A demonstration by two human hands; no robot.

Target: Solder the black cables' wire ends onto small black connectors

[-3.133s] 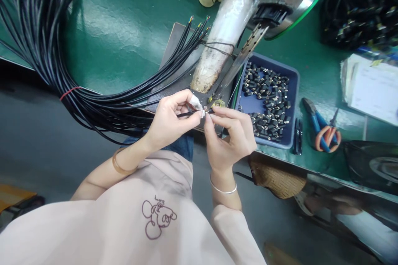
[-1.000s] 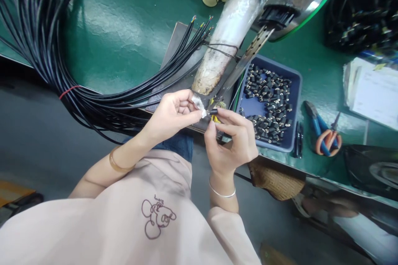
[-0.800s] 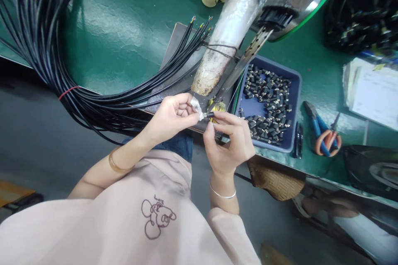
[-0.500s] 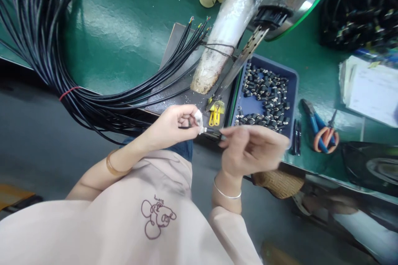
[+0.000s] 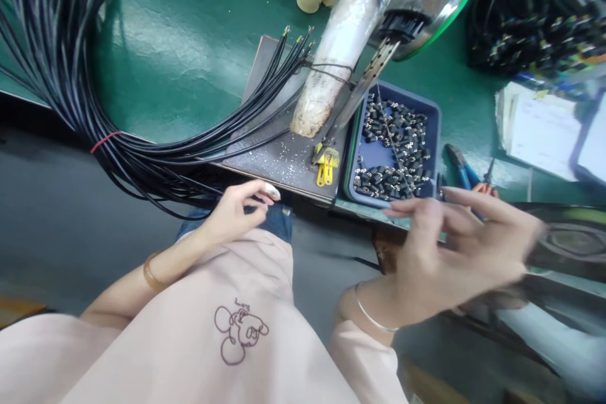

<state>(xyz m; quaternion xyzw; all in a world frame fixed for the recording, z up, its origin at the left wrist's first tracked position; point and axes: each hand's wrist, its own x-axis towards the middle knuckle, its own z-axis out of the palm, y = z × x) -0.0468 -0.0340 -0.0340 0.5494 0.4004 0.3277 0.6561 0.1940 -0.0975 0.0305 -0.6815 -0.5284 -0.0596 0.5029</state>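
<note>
My left hand (image 5: 239, 209) hovers by the table's front edge, fingers loosely curled and apart, with nothing visible in it. A white wrap covers one fingertip (image 5: 271, 191). My right hand (image 5: 459, 249) is smeared by motion at the front right corner of the blue tray (image 5: 436, 139). A thin strand (image 5: 392, 139) crosses the tray down to its fingers; whether they hold it I cannot tell. Small black connectors (image 5: 409, 132) with metal pins lie in the tray. Left of it, a yellow holder piece (image 5: 324, 170) sits under a slim metal tool (image 5: 353, 98).
A thick bundle of black cables (image 5: 95, 95), tied red, curves onto a grey board (image 5: 265, 154) strewn with metal bits. A wrapped duct (image 5: 326, 76) hangs over it. Pliers (image 5: 459, 161), papers (image 5: 534, 126) and more cables (image 5: 516, 38) are rightward. A person's sleeve (image 5: 553, 341) shows lower right.
My hands have moved apart: the left drew back toward me and left, the right swung to the right. The dark cable piece between my left fingers no longer shows there.
</note>
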